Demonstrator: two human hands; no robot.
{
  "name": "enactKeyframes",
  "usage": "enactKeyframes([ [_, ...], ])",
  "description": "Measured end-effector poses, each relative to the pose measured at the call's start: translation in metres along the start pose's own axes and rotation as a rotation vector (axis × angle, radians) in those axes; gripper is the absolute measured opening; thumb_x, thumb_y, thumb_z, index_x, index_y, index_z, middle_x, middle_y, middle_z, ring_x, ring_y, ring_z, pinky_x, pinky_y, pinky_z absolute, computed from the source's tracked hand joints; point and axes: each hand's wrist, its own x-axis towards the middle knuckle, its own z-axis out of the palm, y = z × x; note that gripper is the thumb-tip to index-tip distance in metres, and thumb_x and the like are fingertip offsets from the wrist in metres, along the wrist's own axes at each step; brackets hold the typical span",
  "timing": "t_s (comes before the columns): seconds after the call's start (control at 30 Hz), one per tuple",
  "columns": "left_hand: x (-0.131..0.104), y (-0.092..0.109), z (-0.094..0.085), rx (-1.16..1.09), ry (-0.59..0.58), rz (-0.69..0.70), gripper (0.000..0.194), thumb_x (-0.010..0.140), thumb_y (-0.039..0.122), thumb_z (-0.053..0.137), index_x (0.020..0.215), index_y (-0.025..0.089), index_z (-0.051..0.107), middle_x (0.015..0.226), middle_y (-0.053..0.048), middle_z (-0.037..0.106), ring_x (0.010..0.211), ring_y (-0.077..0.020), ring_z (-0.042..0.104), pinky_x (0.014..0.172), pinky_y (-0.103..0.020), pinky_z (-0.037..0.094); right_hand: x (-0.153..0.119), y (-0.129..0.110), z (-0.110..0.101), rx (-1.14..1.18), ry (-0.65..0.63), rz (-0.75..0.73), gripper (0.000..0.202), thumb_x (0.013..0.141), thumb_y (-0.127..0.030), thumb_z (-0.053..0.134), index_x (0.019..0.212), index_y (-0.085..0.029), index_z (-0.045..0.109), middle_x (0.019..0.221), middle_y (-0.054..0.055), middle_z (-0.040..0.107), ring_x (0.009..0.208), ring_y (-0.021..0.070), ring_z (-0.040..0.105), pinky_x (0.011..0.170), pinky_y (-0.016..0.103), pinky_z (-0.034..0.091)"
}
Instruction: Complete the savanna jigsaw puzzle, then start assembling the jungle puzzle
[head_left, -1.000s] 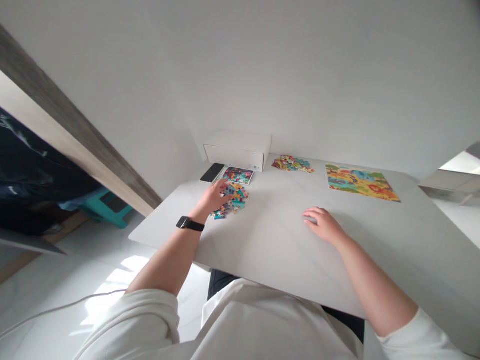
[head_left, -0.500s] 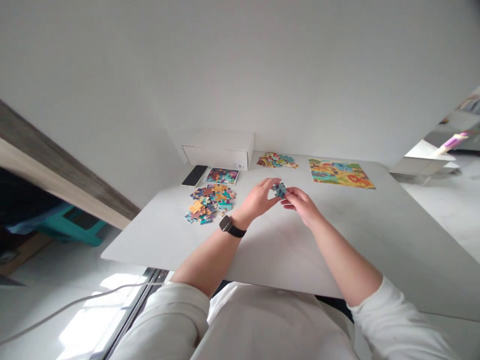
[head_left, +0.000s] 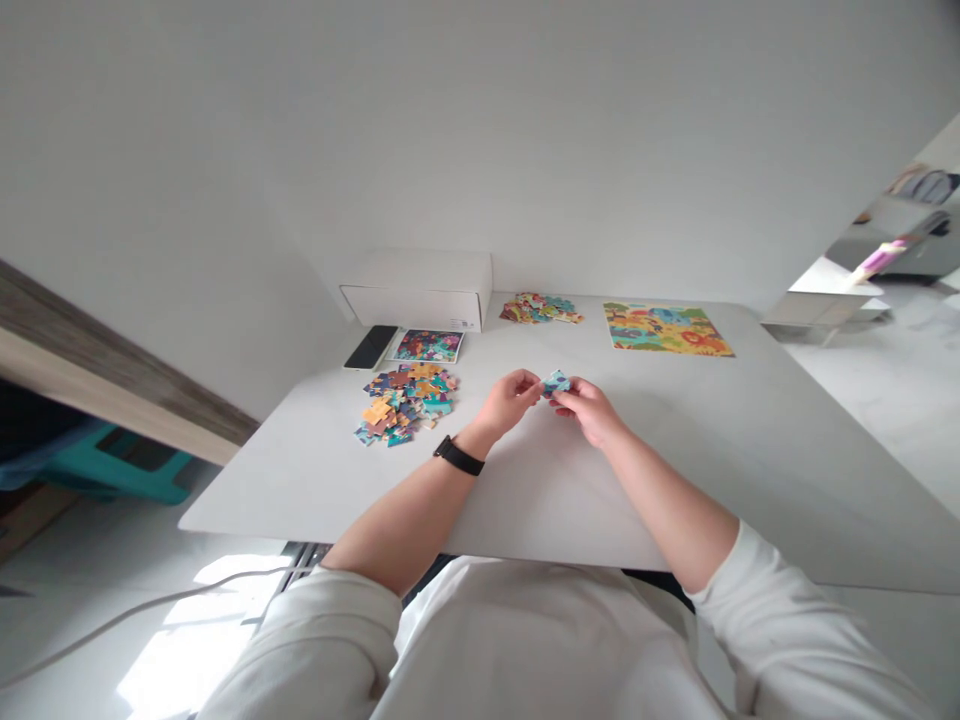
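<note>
Between my two hands, over the middle of the white table (head_left: pixel 517 510), is a blue-green jigsaw puzzle piece (head_left: pixel 556 381) with dark spots; I cannot tell if it is one piece or two joined. My left hand (head_left: pixel 511 402), with a black watch on its wrist, pinches the piece's left side. On its right side, the thumb and fingers of my right hand (head_left: pixel 589 408) grip it. A heap of mixed puzzle pieces (head_left: pixel 409 402) lies to the left of my left hand.
Behind the heap are a phone (head_left: pixel 371 348), a small picture card (head_left: pixel 429 346) and a white box (head_left: pixel 416 290). Further back is another pile of pieces (head_left: pixel 540 308). A colourful animal puzzle picture (head_left: pixel 667 329) lies at the back right, before the wall.
Both hands have turned the puzzle piece so it lies flatter, and my left fingers have curled in closer around it. My left wrist has rotated. The whole view has shifted slightly.
</note>
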Motion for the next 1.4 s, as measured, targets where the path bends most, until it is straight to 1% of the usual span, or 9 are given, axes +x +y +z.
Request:
enactKeyframes([
  [0.1, 0.003, -0.004, 0.000, -0.147, -0.013, -0.085, 0.044, 0.085, 0.058, 0.085, 0.091, 0.018, 0.069, 0.080, -0.002, 0.069, 0.074, -0.0136, 0.065, 0.076, -0.030, 0.055, 0.001, 0.001, -0.001, -0.028, 0.027, -0.044, 0.049, 0.062, -0.061, 0.093, 0.086, -0.025, 0.069, 0.087, 0.001, 0.075, 0.088, 0.0214, 0.069, 0.075, 0.031, 0.053],
  [0.3, 0.005, -0.002, -0.003, -0.174, 0.008, -0.121, 0.047, 0.082, 0.060, 0.087, 0.093, 0.017, 0.070, 0.079, -0.003, 0.070, 0.074, -0.0136, 0.064, 0.077, -0.031, 0.056, 0.008, 0.004, -0.008, -0.049, 0.048, -0.056, 0.054, 0.060, -0.067, 0.092, 0.085, -0.026, 0.068, 0.077, -0.001, 0.070, 0.079, 0.0206, 0.066, 0.072, 0.033, 0.052],
  [0.43, 0.003, 0.001, -0.003, -0.211, 0.027, -0.154, 0.046, 0.086, 0.061, 0.083, 0.092, 0.018, 0.070, 0.081, -0.004, 0.071, 0.075, -0.0138, 0.065, 0.080, -0.032, 0.057, 0.010, 0.007, -0.009, -0.028, 0.091, -0.066, 0.054, 0.060, -0.066, 0.092, 0.086, -0.025, 0.068, 0.080, 0.000, 0.073, 0.078, 0.0206, 0.067, 0.071, 0.033, 0.052],
  [0.53, 0.002, 0.003, -0.003, -0.215, 0.001, -0.153, 0.048, 0.080, 0.060, 0.089, 0.093, 0.017, 0.071, 0.085, -0.004, 0.072, 0.077, -0.0133, 0.065, 0.081, -0.032, 0.056, 0.010, 0.008, -0.010, -0.008, 0.106, -0.067, 0.053, 0.060, -0.064, 0.093, 0.086, -0.025, 0.069, 0.082, 0.002, 0.075, 0.078, 0.0206, 0.069, 0.070, 0.032, 0.052],
  [0.67, 0.003, 0.002, -0.003, -0.206, -0.006, -0.147, 0.048, 0.075, 0.058, 0.091, 0.089, 0.017, 0.071, 0.082, -0.003, 0.071, 0.075, -0.0127, 0.063, 0.081, -0.032, 0.056, 0.009, 0.005, -0.009, -0.017, 0.092, -0.050, 0.054, 0.057, -0.064, 0.094, 0.086, -0.024, 0.070, 0.084, 0.003, 0.079, 0.079, 0.0215, 0.071, 0.070, 0.032, 0.053],
  [0.83, 0.004, 0.002, -0.006, -0.229, 0.023, -0.190, 0.045, 0.075, 0.055, 0.091, 0.088, 0.018, 0.068, 0.084, -0.003, 0.070, 0.074, -0.0126, 0.064, 0.083, -0.034, 0.057, 0.006, 0.003, -0.007, -0.023, 0.076, -0.043, 0.056, 0.058, -0.066, 0.094, 0.088, -0.024, 0.071, 0.091, 0.006, 0.082, 0.081, 0.0219, 0.072, 0.071, 0.033, 0.053],
  [1.07, 0.005, 0.001, -0.007, -0.238, 0.016, -0.216, 0.042, 0.077, 0.052, 0.090, 0.086, 0.018, 0.068, 0.083, -0.003, 0.071, 0.073, -0.0127, 0.064, 0.083, -0.035, 0.057, 0.008, 0.006, -0.009, -0.040, 0.074, -0.073, 0.055, 0.062, -0.066, 0.091, 0.092, -0.025, 0.072, 0.091, 0.005, 0.081, 0.080, 0.0213, 0.070, 0.073, 0.034, 0.052],
  [1.2, 0.003, -0.002, -0.005, -0.199, -0.039, -0.215, 0.040, 0.078, 0.051, 0.091, 0.085, 0.017, 0.070, 0.084, -0.005, 0.074, 0.075, -0.0136, 0.065, 0.082, -0.034, 0.056, 0.010, 0.007, -0.011, -0.048, 0.127, -0.090, 0.052, 0.065, -0.067, 0.088, 0.092, -0.025, 0.071, 0.087, 0.003, 0.078, 0.080, 0.0217, 0.069, 0.072, 0.034, 0.053],
  [1.4, 0.002, -0.005, -0.003, -0.109, -0.205, -0.237, 0.035, 0.079, 0.045, 0.091, 0.088, 0.016, 0.074, 0.082, -0.007, 0.075, 0.072, -0.0147, 0.066, 0.074, -0.032, 0.055, 0.012, 0.006, -0.014, -0.071, 0.197, -0.135, 0.051, 0.069, -0.069, 0.083, 0.095, -0.025, 0.075, 0.085, 0.003, 0.075, 0.081, 0.0214, 0.068, 0.068, 0.032, 0.054],
])
